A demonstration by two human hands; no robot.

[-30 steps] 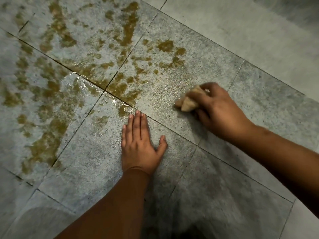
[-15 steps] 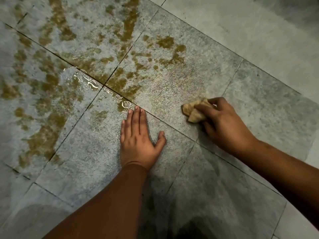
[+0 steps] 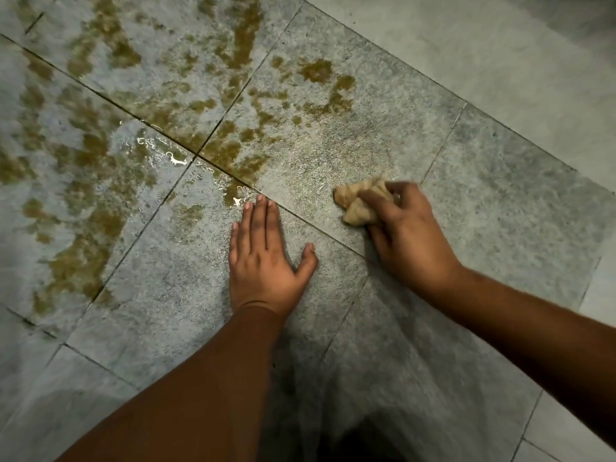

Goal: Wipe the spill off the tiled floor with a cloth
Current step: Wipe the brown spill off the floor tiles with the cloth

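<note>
A brownish spill (image 3: 233, 145) spreads in patches over the grey tiled floor (image 3: 500, 201), across the upper left and middle of the view, with a wet glossy patch near a grout crossing. My right hand (image 3: 406, 235) grips a crumpled tan cloth (image 3: 358, 200) and presses it on the tile to the right of the spill's edge. My left hand (image 3: 263, 258) lies flat on the floor, palm down with fingers together, its fingertips just below a small puddle.
Dark grout lines (image 3: 320, 225) run diagonally between the tiles. Paler, smoother floor (image 3: 500, 61) lies at the upper right. A dark shadow (image 3: 360, 438) falls at the bottom centre between my forearms.
My right hand has slid the cloth toward me and slightly left across the tile. My left hand has stayed planted flat.
</note>
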